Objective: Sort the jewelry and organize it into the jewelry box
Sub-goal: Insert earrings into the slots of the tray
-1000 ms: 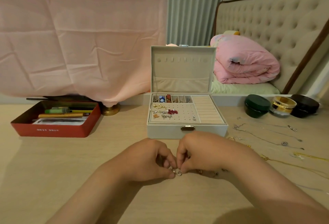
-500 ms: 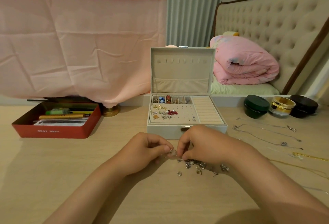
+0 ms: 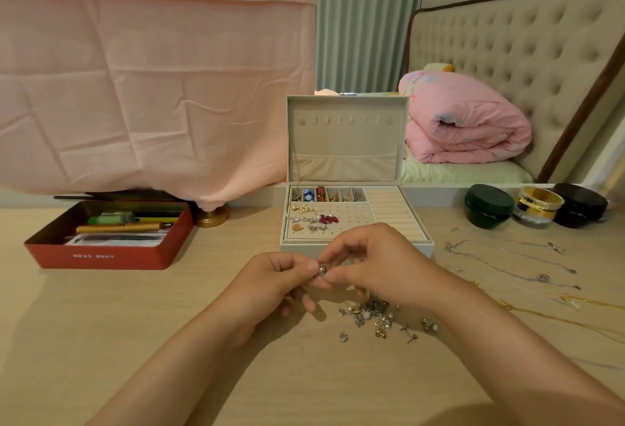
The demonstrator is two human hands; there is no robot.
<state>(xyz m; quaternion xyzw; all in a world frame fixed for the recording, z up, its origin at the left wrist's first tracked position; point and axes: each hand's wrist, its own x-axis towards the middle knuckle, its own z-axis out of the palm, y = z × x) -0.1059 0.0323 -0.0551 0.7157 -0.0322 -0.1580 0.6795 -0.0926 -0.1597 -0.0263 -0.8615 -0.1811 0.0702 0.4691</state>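
Observation:
A beige jewelry box (image 3: 416,222) stands open on the wooden table, lid upright. Several earrings (image 3: 313,217) sit in its perforated panel and small back compartments. Just in front of the box, my left hand (image 3: 270,285) and my right hand (image 3: 375,265) meet, and both pinch one small silver earring (image 3: 321,270) between their fingertips, lifted above the table. Below my right wrist lies a loose heap of silver and gold earrings (image 3: 375,317).
Thin silver necklaces (image 3: 507,258) and a gold chain (image 3: 588,303) lie on the table at the right. Three round jars (image 3: 536,205) stand behind them. A red tin of pens (image 3: 105,253) sits at the left. A pink cloth hangs behind.
Both hands have risen from the table toward the box, pinching the small earring between them. The earring heap they covered is now uncovered.

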